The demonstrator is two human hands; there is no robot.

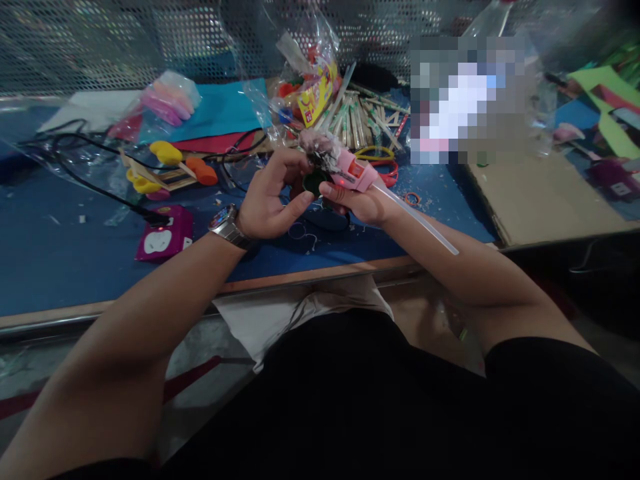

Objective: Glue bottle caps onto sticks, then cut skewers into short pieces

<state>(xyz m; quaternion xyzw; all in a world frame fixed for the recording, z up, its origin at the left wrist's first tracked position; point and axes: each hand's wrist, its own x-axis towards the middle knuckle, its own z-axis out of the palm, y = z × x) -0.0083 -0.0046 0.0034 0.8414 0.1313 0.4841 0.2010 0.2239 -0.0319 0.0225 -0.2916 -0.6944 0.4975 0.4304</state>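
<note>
1. Just left of the pink glue gun [353, 171], our left hand [273, 195] pinches the dark green piece [315, 181]
2. Our right hand [363, 202] touches gun and piece; how its hidden fingers close, we cannot tell

Glue gun [354, 172]: pink, lit spot red. Round piece [314, 183]: dark green. Tabletop [75, 273]: blue. Socket box [175, 228]: purple, face white. Packet [317, 97]: yellow, printed red. Backing panel [165, 40]: grey, dotted with perforations.

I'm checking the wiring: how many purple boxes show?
2: a purple box left of the wristwatch, another at far right, past the cardboard. Others may be hidden.
</note>
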